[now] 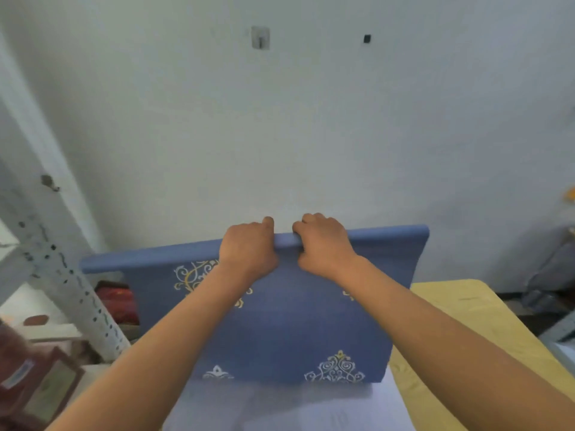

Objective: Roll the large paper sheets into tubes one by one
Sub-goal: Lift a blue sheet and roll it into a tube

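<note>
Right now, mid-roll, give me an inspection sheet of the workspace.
Surface: yellow cloth on the right, white sheet under the paper.
Job's things: blue patterned paper sheet, far edge rolled into a tube.
Clutter: red item and framed pieces at left.
Grippers: left hand and right hand grip the roll mid-span, side by side.
Cables: nothing seen.
Surroundings: white wall with hook; perforated metal post at left.

No readable text or labels anywhere.
</note>
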